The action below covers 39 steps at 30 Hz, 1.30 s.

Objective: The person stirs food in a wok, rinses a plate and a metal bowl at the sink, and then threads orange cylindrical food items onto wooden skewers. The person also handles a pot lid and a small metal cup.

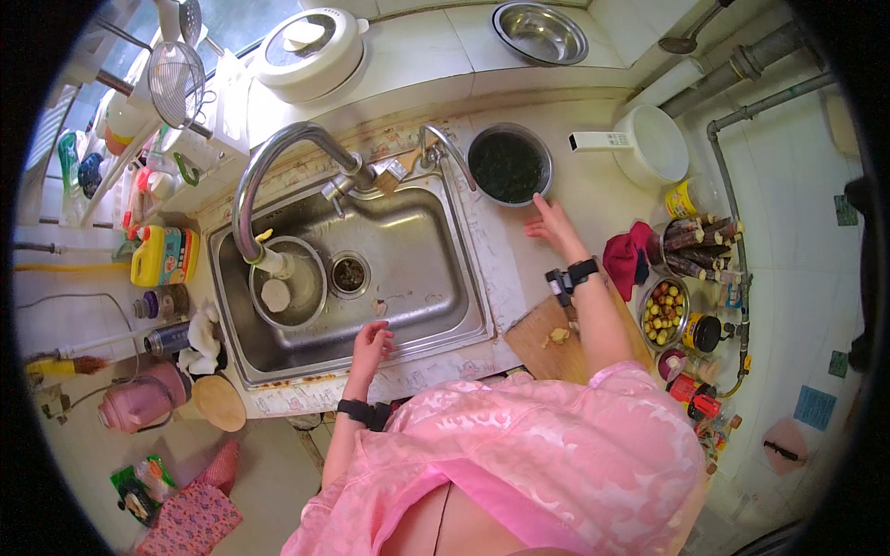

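My right hand point(551, 221) reaches to the near rim of a round metal bowl point(547, 182); a fingertip is at the rim, though contact is hard to tell. Dark green leafy matter in liquid point(506, 165) fills that bowl. Over the front edge of the stainless steel sink point(410, 278) hangs my left hand point(373, 345), fingers apart and holding nothing. A metal basin point(306, 306) with water and a pale round piece point(276, 295) sits in the sink's left part. Above it curves the chrome faucet point(243, 187), with a pale object at its spout.
Right of me lies a wooden cutting board point(528, 340) with yellowish pieces point(556, 336). Beyond it stand a bowl of round fruits point(664, 313), dark cut stalks point(695, 243), a red cloth point(626, 254) and a white pot point(653, 146). A yellow jug point(149, 257) stands left of the sink.
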Tool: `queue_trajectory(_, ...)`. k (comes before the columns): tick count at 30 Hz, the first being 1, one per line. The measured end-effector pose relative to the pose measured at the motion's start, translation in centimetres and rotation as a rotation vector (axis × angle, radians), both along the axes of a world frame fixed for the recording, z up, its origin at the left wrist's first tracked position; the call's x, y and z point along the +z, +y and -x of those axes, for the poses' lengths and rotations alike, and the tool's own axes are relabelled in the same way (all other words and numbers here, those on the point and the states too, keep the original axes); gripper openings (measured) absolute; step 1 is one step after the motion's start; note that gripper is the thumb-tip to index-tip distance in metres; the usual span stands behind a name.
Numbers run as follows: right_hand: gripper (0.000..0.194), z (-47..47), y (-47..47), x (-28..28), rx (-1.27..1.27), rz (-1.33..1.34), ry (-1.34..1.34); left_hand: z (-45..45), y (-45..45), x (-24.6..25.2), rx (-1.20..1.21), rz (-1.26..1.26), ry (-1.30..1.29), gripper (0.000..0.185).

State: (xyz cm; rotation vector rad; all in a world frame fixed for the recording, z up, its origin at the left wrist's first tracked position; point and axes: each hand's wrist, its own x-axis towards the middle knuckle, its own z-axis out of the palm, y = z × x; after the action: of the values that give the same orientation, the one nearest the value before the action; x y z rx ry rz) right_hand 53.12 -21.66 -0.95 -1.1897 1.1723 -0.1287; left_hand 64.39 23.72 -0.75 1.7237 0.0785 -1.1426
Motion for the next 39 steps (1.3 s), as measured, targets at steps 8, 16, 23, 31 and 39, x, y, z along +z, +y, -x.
queue_trajectory(8,0.029,-2.0,1.7,-1.5,-0.162,-0.028,-0.601,0.8,0.3,0.5,-0.040,0.002,-0.032,0.028)
queue_trajectory(16,0.032,-5.6,-3.5,13.2,-0.013,0.037,-0.505,1.5,1.4,0.2,0.028,0.009,-0.013,0.026)
queue_trajectory(23,0.032,-14.8,-8.5,13.9,0.139,-0.019,-0.583,2.5,2.6,0.5,0.085,0.063,-0.106,0.026)
queue_trajectory(31,0.038,-23.7,-14.2,5.3,0.108,-0.123,-0.533,5.8,8.2,0.8,0.331,0.040,-0.108,0.025)
queue_trajectory(39,0.059,-21.5,-13.2,6.9,0.435,-0.243,-0.478,6.9,16.1,0.0,0.556,0.065,-0.119,0.025)
